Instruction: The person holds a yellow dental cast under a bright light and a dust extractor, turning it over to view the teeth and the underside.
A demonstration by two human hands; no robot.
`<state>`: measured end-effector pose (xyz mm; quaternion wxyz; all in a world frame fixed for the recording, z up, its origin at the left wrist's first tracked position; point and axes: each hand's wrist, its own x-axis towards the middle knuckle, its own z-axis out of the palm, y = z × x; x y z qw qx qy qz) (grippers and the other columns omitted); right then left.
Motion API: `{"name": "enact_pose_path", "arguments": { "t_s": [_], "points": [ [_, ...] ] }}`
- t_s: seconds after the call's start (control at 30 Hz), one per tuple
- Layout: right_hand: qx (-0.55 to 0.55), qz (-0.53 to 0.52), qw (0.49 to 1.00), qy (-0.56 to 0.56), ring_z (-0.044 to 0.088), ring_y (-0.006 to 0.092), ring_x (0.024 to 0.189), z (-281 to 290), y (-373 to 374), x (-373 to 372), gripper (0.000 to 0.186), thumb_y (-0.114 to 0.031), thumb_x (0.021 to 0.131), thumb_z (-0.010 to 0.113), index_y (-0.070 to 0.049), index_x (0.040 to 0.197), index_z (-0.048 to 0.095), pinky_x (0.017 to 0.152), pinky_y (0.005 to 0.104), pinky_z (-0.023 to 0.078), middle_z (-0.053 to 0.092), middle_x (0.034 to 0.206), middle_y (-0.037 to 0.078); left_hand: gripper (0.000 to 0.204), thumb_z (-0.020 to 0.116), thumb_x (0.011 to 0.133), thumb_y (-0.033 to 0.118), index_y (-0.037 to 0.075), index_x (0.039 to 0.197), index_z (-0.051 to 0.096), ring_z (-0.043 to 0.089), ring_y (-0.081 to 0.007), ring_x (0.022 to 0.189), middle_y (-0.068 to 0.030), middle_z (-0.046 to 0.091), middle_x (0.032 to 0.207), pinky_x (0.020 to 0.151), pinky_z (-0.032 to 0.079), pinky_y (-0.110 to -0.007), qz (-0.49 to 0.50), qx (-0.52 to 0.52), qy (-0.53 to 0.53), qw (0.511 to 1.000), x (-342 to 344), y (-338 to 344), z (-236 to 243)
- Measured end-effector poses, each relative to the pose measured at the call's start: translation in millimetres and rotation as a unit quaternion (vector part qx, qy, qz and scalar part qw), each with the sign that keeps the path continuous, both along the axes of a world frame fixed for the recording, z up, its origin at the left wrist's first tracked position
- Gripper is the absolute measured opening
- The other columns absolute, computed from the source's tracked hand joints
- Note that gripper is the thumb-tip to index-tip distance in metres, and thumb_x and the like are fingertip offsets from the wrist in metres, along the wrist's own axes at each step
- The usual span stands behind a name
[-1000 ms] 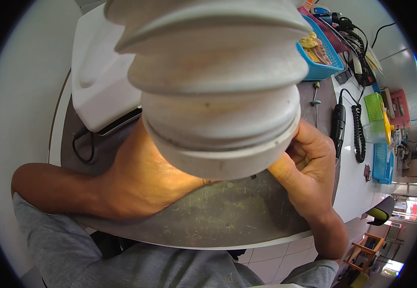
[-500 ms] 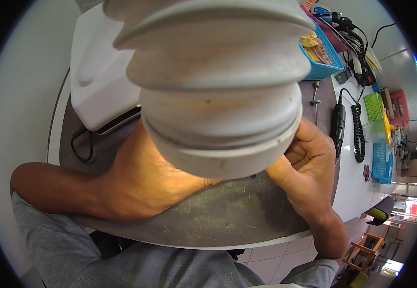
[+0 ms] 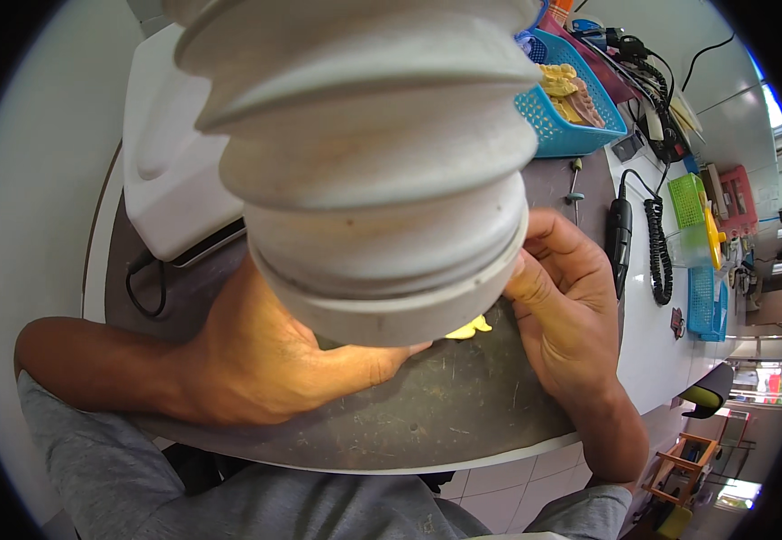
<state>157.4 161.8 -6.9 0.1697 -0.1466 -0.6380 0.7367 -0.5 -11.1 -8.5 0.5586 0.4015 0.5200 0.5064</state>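
A wide ribbed grey-white hose (image 3: 382,180) with a pale rim hangs over the middle and hides much of my work. My left hand (image 3: 265,355) reaches beneath it from the left, its thumb pointing right and its other fingers hidden. Just past that thumb tip, a bright yellow piece (image 3: 469,329) with an uneven edge shows below the rim; it appears to be in my left hand's grip. My right hand (image 3: 562,306) is at the hose's right edge, fingers curled and thumb pressed toward the index finger. Whatever sits in that pinch is behind the rim.
A white machine (image 3: 179,144) with a black cable stands at the left. At the back right is a blue basket (image 3: 571,139) of yellow and pink dental casts. A thin tool (image 3: 575,193), a black handpiece (image 3: 619,243) and its coiled cord (image 3: 657,252) lie to the right.
The yellow piece has come into view under the hose rim. My right thumb and fingers have drawn closer together. The whole view has shifted slightly, uncovering more of the blue basket.
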Motion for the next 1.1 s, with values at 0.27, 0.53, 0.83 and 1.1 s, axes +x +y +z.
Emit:
{"name": "enact_pose_path", "arguments": {
  "t_s": [0.27, 0.53, 0.83, 1.1],
  "points": [
    [-0.002, 0.016, 1.0, 0.011, 0.065, 0.0122, 0.093, -0.8, -0.7, 0.6, 0.025, -0.008, 0.096, 0.061, 0.004, 0.118, 0.061, 0.082, 0.0245, 0.054, 0.068, 0.104, 0.01, 0.027, 0.077, 0.08, 0.004, 0.001, 0.104, 0.065, 0.065, -0.0113, 0.082, -0.0055, 0.069, 0.091, 0.074, 0.052, -0.028, 0.136, 0.126, 0.036, 0.982, 11.4, 6.8, -14.5],
    [-0.006, 0.021, 1.0, 0.008, 0.066, 0.0136, 0.093, -0.4, -0.3, 0.9, 0.026, -0.007, 0.097, 0.059, 0.006, 0.119, 0.06, 0.083, 0.0254, 0.054, 0.068, 0.104, 0.011, 0.058, 0.055, 0.094, 0.001, -0.001, 0.147, 0.033, 0.047, -0.0224, 0.131, -0.0159, 0.043, 0.143, 0.11, 0.039, -0.035, -0.034, 0.041, 0.049, 0.997, -3.0, -0.9, -4.3],
    [-0.011, 0.018, 1.0, 0.012, 0.066, 0.0139, 0.094, -0.3, -1.6, 0.9, 0.026, -0.008, 0.097, 0.059, 0.007, 0.119, 0.06, 0.083, 0.0257, 0.054, 0.068, 0.104, 0.012, 0.052, 0.059, 0.091, 0.002, -0.002, 0.139, 0.038, 0.051, -0.0213, 0.123, -0.0151, 0.049, 0.134, 0.106, 0.041, -0.034, 0.0, 0.058, 0.057, 0.997, 0.5, 3.6, -7.7],
    [-0.036, 0.005, 0.999, -0.034, 0.064, 0.0152, 0.096, 9.7, -2.8, 0.6, 0.027, -0.006, 0.091, 0.065, 0.005, 0.114, 0.057, 0.089, 0.0288, 0.05, 0.066, 0.105, 0.011, 0.045, 0.051, 0.095, -0.003, 0.003, 0.134, 0.031, 0.051, -0.0152, 0.126, -0.0115, 0.047, 0.133, 0.103, 0.042, -0.027, 0.005, -0.083, 0.067, 0.994, -2.3, -2.1, 1.1]
  ]
}}
